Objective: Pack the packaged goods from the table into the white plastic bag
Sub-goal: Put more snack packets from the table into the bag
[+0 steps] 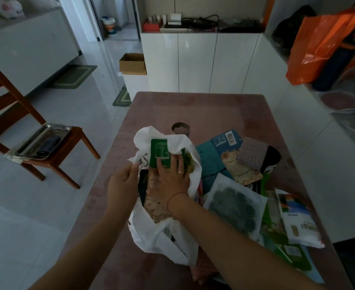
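Both hands at the open white plastic bag (164,237) on the pink table (214,109).

The right hand (173,178) presses a flat green packet (159,153) into the bag, fingers spread rather than closed; the left hand (122,185) pinches the bag's rim at 9 o'clock. A patterned brown packet (155,204) lies inside. Loose packets (235,204) crowd 3 o'clock; one brown cup (180,128) stands at 12.

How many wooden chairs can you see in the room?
1. The brown wooden chair stands on the floor left of the pink table, with a shiny metal tray lying on its seat. Other chairs may be out of view.
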